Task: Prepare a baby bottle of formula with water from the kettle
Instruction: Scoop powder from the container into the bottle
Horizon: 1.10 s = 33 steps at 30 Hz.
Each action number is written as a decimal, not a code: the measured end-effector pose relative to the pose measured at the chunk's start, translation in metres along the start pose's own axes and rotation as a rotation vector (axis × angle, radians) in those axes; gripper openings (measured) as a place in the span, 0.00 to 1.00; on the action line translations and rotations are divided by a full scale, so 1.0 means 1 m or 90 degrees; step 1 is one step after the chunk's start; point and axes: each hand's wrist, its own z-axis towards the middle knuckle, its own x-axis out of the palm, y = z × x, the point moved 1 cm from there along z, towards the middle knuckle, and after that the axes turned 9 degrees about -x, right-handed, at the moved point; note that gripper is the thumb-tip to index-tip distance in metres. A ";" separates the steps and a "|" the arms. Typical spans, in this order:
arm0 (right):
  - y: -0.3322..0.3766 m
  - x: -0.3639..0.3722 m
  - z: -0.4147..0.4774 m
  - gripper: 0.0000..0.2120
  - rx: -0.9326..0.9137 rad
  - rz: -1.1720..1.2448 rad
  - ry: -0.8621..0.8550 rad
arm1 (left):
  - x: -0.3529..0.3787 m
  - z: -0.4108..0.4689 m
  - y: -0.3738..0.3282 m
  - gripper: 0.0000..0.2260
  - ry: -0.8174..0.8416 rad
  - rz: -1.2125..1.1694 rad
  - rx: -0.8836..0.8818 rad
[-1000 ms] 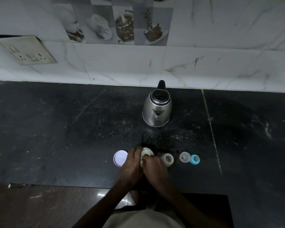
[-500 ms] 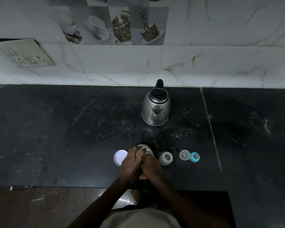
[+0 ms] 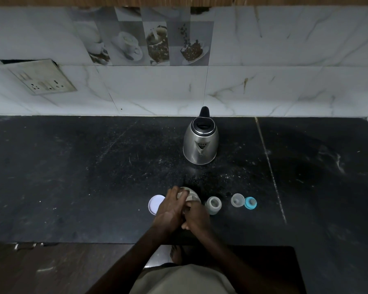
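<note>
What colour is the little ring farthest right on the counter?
The ring is light blue; the head view shows it best.

Open black counter lies to our left and far right, and between the front row and the steel kettle by the wall. A white lid hems in our left hand at the pale jar; a bottle, clear cap and blue ring flank our right hand.

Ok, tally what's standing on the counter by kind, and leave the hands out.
kettle: 1
tub: 1
white lid: 1
bottle: 1
clear cap: 1
blue ring: 1
Total: 6
</note>
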 end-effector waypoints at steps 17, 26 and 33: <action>-0.008 -0.019 0.019 0.05 -0.416 -0.677 0.011 | 0.011 0.008 0.014 0.23 -0.018 -0.101 -0.034; 0.012 -0.011 0.017 0.12 -0.353 -0.694 0.032 | 0.011 0.001 0.009 0.24 -0.050 -0.123 -0.030; 0.009 -0.009 0.009 0.12 -0.215 -0.501 0.009 | 0.016 0.003 0.012 0.27 -0.045 -0.115 -0.027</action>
